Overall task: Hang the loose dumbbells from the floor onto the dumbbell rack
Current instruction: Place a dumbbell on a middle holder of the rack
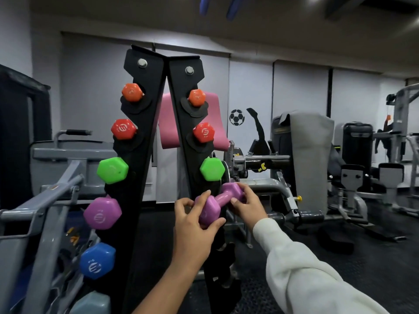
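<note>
Against the right upright of the dumbbell rack (181,123), below the green pair, we hold the purple dumbbell (217,201) with left hand (192,219) wrapped round its near head and right hand (247,203) pinching the far one, so we should level its handle into the empty cradle before letting go.

Both arms were stretched forward and up, hands close together. The left hand (195,219) had its fingers and thumb curled round the near head of the purple dumbbell (216,203), forearm bare. The right hand (248,206) gripped the far head, fingers wrapped over the top and thumb on the handle side. The right arm wore a loose cream sleeve (301,266).
</note>
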The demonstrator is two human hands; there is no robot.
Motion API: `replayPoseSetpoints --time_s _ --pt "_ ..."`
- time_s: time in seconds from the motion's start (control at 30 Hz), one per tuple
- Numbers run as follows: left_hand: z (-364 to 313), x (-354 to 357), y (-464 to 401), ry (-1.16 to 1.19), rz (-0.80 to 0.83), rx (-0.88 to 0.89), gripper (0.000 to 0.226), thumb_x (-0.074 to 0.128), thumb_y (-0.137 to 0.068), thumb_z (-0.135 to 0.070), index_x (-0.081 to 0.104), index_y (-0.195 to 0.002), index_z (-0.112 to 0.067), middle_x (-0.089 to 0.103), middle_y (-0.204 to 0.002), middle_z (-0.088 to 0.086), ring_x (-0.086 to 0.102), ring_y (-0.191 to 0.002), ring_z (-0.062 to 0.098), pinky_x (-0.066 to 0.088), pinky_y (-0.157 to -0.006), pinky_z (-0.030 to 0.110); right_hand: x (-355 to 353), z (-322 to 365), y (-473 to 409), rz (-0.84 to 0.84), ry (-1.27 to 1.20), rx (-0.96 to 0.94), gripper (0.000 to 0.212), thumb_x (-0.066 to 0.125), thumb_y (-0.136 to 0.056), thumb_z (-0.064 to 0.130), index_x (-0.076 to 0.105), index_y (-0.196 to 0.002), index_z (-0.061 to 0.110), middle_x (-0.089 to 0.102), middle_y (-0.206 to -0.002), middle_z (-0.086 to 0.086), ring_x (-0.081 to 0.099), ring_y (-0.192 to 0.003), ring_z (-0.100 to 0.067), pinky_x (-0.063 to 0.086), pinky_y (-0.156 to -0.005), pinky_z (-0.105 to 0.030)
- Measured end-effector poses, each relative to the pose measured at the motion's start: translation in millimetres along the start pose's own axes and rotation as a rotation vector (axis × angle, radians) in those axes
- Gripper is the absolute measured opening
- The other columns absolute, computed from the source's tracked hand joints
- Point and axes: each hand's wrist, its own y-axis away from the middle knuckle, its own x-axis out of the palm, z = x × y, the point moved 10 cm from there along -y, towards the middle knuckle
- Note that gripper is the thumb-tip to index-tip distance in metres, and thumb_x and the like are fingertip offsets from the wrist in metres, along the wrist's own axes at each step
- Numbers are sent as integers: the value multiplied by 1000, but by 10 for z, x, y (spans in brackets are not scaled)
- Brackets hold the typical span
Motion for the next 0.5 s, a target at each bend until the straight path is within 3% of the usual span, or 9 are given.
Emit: replayPoseSetpoints --time_s 0.1,0.2,0.33,0.43,0.5 --pt "35 16 2 16 39 -2 83 90 -77 -41 49 -148 -53 31 -121 -14 57 -101 -4 61 -88 25 14 -53 -54 46 -104 60 43 66 -88 6 65 -119 35 69 -117 -11 67 -108 -32 55 -96 -51" --pt "64 36 101 72 113 36 84 87 -83 -31 43 -151 -54 33 -127 -15 54 -111 -13 60 -91 23 -16 -12 -60 39 -156 56 29 67 -94 17 68 -115 39 70 -114 -12 69 -102 -32 57 -93 -49" --pt "92 27 232 -79 82 114 84 87 -83 -32 43 -153 -50 38 -122 -17 59 -95 1 61 -85 29 -23 -83 -247 -45 -20 -26 44 67 -72 50 67 -116 49 72 -105 -1 71 -98 -27 58 -90 -50" --pt "-50 76 226 -231 19 201 82 85 -84 -36 44 -155 -44 44 -122 -8 58 -96 9 60 -82 32 73 -144 -371 -87 -84 -17 40 67 -73 43 69 -113 48 73 -106 0 71 -101 -26 58 -91 -51" --pt "-191 122 136 -334 -17 293 80 86 -82 -36 49 -153 -40 51 -122 -1 56 -105 19 56 -87 37 105 -46 -357 -127 -169 -5 29 64 -87 20 72 -105 42 74 -105 -5 70 -98 -25 57 -93 -48"
